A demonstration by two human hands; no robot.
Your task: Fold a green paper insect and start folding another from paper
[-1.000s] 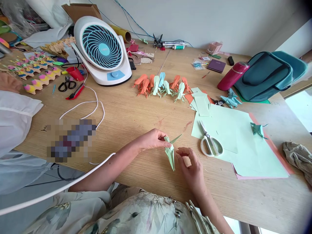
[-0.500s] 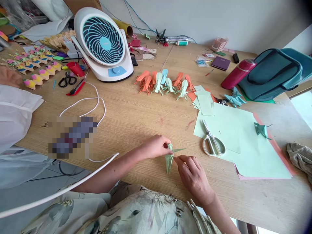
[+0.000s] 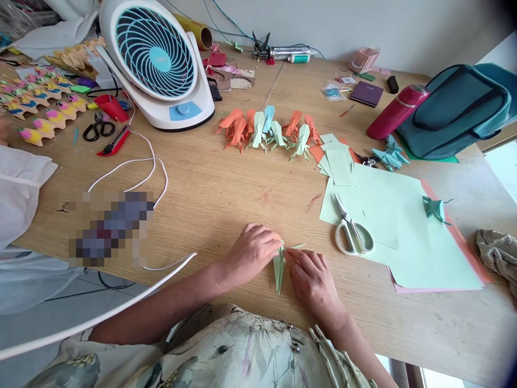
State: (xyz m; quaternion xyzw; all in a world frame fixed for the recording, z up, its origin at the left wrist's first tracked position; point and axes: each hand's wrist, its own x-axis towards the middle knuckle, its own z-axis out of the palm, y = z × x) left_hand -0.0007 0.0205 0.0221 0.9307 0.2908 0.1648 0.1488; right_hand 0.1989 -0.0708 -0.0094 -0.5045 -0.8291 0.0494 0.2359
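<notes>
At the near edge of the desk (image 3: 210, 199), the left hand (image 3: 251, 254) has its fingers closed on the top of a folded pale-green paper (image 3: 279, 274); the right hand (image 3: 315, 285) pinches it from the right. Scissors (image 3: 352, 237) lie farther right, beyond the hands.

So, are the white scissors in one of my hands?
No, the white scissors lie partly on the green sheet, while your left hand and right hand touch the folded paper.
</notes>
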